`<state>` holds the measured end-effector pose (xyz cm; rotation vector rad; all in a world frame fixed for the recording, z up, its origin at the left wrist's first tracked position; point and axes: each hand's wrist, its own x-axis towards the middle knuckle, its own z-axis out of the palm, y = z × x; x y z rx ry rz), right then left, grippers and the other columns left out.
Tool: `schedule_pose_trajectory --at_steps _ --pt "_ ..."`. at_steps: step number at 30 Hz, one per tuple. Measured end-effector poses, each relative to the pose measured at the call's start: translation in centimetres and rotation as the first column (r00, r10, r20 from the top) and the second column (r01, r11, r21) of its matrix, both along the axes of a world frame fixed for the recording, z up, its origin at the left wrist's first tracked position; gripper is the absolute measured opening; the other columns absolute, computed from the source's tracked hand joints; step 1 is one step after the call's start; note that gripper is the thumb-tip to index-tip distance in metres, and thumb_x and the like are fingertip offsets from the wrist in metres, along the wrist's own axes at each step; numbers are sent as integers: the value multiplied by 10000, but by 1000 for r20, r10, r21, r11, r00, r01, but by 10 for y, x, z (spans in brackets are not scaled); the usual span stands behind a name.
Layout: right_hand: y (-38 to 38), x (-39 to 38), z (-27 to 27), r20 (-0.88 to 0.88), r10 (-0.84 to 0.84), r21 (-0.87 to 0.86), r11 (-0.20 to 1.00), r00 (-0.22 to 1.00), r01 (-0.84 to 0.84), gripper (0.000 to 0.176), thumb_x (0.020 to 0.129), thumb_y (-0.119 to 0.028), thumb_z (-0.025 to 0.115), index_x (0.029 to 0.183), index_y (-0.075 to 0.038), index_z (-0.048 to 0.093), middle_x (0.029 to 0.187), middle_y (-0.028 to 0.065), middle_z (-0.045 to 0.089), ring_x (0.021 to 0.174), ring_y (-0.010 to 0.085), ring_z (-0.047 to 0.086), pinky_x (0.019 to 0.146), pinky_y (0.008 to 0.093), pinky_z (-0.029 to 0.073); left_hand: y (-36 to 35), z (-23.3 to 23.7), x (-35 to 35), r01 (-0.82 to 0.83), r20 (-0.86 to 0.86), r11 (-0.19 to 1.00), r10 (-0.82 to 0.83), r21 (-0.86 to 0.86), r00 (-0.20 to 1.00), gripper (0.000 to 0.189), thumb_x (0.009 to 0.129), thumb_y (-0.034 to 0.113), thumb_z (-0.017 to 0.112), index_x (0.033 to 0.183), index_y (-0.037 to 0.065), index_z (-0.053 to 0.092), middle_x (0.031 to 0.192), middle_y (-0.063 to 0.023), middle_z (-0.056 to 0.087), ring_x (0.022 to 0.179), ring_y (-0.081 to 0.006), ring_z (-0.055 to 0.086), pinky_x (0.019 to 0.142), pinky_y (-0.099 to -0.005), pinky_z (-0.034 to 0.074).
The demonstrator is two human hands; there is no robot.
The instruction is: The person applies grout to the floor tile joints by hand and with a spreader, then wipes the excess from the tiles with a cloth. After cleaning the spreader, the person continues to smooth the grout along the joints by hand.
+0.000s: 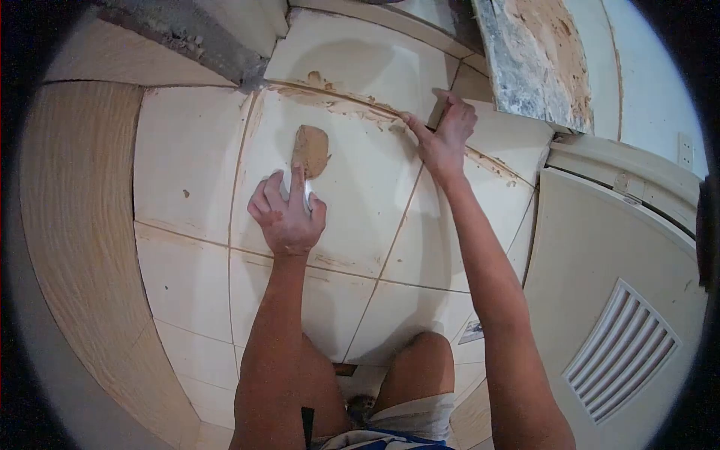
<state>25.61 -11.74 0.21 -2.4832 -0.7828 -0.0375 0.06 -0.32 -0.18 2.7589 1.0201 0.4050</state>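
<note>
My left hand (286,217) is closed on a small flat spreader (311,152), its index finger stretched along the tool. Brown grout coats the spreader's face, and a bit of white shows between finger and thumb. Beneath it lies a large cream floor tile (352,195). My right hand (448,139) reaches farther forward, at the grout joint (375,106) along the tile's far edge. Its thumb and index finger are apart, with the other fingers partly curled; nothing shows in its grip. Grout is smeared along that joint.
At the upper right a grey board (529,64) carries a heap of brown grout. A cream door (622,277) with a louvred vent (621,351) stands on the right. Wood-patterned tile (82,195) runs along the left. A wall socket (685,150) sits at far right.
</note>
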Motion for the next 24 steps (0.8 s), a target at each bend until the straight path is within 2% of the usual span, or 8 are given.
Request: schedule_pose_trajectory --at_steps 3,6,8,10,14,19,20,24 --pt "1 -15 27 -160 239 250 948 958 -195 643 694 -363 842 1159 -32 546 1020 140 509 964 302 486 868 430 401 -1 6 3 12 13 998 -11 -64 1000 587 772 256 601 1329 74 566 1249 -192 483 1193 -375 410 1032 -524 291" --pt "-1 -16 107 161 420 182 877 893 -445 476 699 -299 842 1025 -48 601 911 87 529 834 274 506 806 400 420 -1 6 2 10 -42 999 -12 -47 999 594 777 247 589 1344 75 547 1255 -195 476 1198 -381 406 1024 -531 301" --pt "-5 40 122 288 93 351 916 953 -196 365 726 -251 823 952 -59 609 843 53 515 794 240 494 756 366 416 -1 3 3 4 -46 1000 -3 21 999 598 742 261 601 1319 104 583 1220 -161 488 1137 -354 426 990 -504 330" --pt "-16 121 125 78 -267 473 858 961 200 320 806 -252 781 947 -34 593 796 39 488 761 173 464 696 304 409 -1 3 5 5 -48 999 -4 36 999 603 742 256 601 1324 102 577 1225 -161 483 1139 -354 423 988 -505 334" --pt "-50 279 88 -16 -413 493 789 911 366 465 826 -413 764 926 3 580 878 78 557 789 196 509 718 327 444 0 4 4 26 -47 998 -23 58 999 607 748 240 592 1335 89 561 1232 -165 465 1143 -354 416 982 -510 341" --pt "-36 340 96 -360 -685 274 571 634 773 890 720 -622 759 1176 116 558 1124 224 625 1057 316 594 942 426 459 0 4 4 36 -103 999 -35 11 994 639 776 219 559 1387 48 480 1245 -212 452 1142 -404 397 988 -534 332" --pt "-46 383 77 -413 -730 189 516 544 835 1123 662 -687 753 1358 125 409 1282 269 535 1169 361 536 998 466 418 1 5 4 44 -101 999 -43 14 994 632 781 220 553 1384 44 480 1244 -212 452 1139 -406 395 983 -534 338" --pt "-14 375 91 -231 -874 -184 471 428 863 1375 571 -725 777 1502 34 108 1510 263 258 1368 392 308 1082 516 333 2 4 5 57 -76 998 -55 19 996 608 794 217 546 1371 35 487 1239 -216 453 1134 -406 395 969 -536 352"
